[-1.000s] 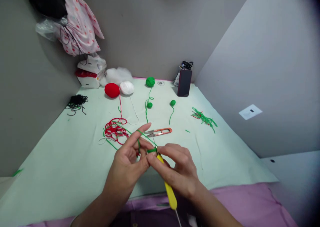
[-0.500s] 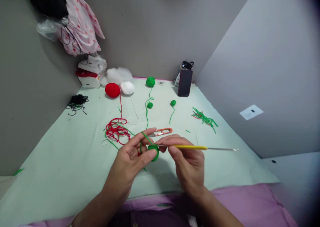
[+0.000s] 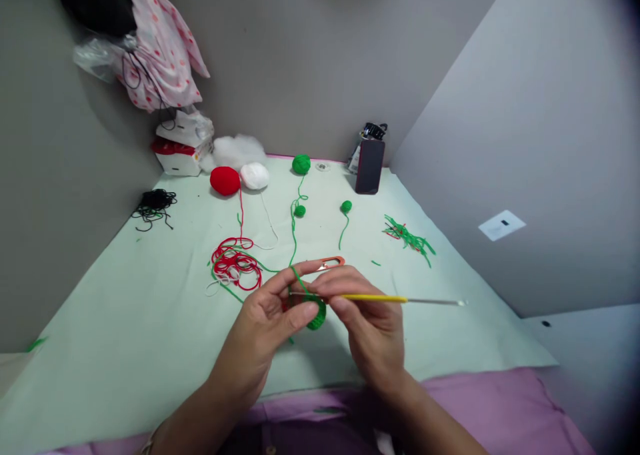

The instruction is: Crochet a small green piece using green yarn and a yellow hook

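Note:
My left hand pinches a small round green crochet piece between thumb and fingers. Green yarn passes over its raised index finger and down to the piece. In my right hand is a crochet hook with a yellow grip and metal ends, held almost level. Its left end reaches the top edge of the green piece, touching the yarn there; the exact stitch is too small to make out. Behind the fingers lie orange-handled thread snips, partly hidden by my hands.
Tangled red yarn lies left of my hands, with red and white yarn balls behind it. Green balls sit farther back. Green scraps lie right, below a propped phone. Black yarn is far left.
The green piece and my left fingers have shifted slightly right. My right hand and the hook have moved a little left, so the hook's left end pokes farther past the piece.

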Motion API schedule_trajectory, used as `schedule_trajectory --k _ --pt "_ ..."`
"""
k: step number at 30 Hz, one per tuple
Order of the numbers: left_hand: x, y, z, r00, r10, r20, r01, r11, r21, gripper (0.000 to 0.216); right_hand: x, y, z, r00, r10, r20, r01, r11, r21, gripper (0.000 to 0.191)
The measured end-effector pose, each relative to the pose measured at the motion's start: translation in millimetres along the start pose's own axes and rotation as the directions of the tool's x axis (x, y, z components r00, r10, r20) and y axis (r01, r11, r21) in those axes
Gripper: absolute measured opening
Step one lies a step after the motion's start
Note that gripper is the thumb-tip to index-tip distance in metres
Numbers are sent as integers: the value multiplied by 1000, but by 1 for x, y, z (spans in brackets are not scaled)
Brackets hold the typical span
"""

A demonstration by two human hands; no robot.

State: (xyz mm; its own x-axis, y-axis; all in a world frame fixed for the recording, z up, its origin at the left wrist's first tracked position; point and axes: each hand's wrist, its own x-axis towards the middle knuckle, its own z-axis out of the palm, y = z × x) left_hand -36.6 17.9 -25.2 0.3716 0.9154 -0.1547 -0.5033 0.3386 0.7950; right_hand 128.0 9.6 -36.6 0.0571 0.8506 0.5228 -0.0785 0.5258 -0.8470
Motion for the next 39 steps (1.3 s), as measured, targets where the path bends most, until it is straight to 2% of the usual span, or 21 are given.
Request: schedule_trajectory --k 2,7,9,12,15,19,25,29,36,39 --pt "-1 -2 -2 1000 19 21 -20 999 47 34 0 1 1 1000 19 -10 -18 1000 3 12" --pt "-3 -1 -9 999 32 0 -32 995 93 38 -1 4 -5 982 187 -17 -181 965 190 12" --pt "-3 1 -9 999 36 -2 -36 994 103 35 0 4 -6 978 207 -16 -200 961 192 12" --pt "-2 2 -4 999 37 -2 -36 996 84 35 0 2 -4 987 161 -8 -158 978 137 12" --pt "-1 -1 -1 1000 25 -12 -25 999 20 49 1 2 -2 996 89 4 -89 992 94 11" --pt "1 -3 -1 1000 -3 -5 3 999 -41 57 1 3 -3 996 90 10 -90 990 104 12" --pt "1 0 -2 998 -3 -63 6 999 37 39 -1 1 -5 996 41 -77 -39 999 27 13" --pt "0 -1 1 998 -5 -55 6 1000 19 33 -1 -3 -2 996 -14 -86 9 998 -58 13" --pt "-1 -3 4 996 -20 -86 17 1000 -25 27 -3 -3 -5 996 55 -67 -55 998 2 16" --pt "0 -4 2 995 -4 -99 4 1000 -5 24 -5 -5 -6 994 30 -106 -29 999 15 19"
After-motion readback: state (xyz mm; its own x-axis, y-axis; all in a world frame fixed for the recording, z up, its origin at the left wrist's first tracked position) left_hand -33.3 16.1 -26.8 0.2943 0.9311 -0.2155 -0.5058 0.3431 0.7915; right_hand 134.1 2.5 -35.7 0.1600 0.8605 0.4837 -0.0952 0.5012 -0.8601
